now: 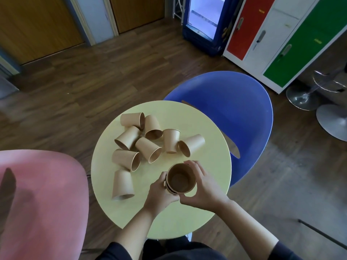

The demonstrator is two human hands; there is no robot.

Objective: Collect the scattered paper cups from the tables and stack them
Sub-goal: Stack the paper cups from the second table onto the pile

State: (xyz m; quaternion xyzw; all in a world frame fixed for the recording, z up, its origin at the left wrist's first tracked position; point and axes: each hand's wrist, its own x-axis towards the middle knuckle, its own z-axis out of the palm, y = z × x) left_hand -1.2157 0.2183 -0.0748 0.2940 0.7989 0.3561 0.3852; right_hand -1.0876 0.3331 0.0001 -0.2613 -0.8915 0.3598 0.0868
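Observation:
A small stack of brown paper cups (180,180) stands upright, mouth up, over the near part of the round pale-yellow table (210,186). My left hand (159,194) grips its left side and my right hand (202,188) wraps its right side. Several more brown cups lie scattered on the table's far left half. Most are on their sides, such as one (191,145) just beyond my right hand and one (126,159) to the left. One cup (170,140) stands upside down, and another (122,184) rests at the table's left edge.
A blue chair (234,109) sits behind the table on the right and a pink chair (43,203) on the near left. Red, white and green lockers (277,38) and a blue fridge (204,21) stand at the back. Chrome stool bases (304,98) are at the right.

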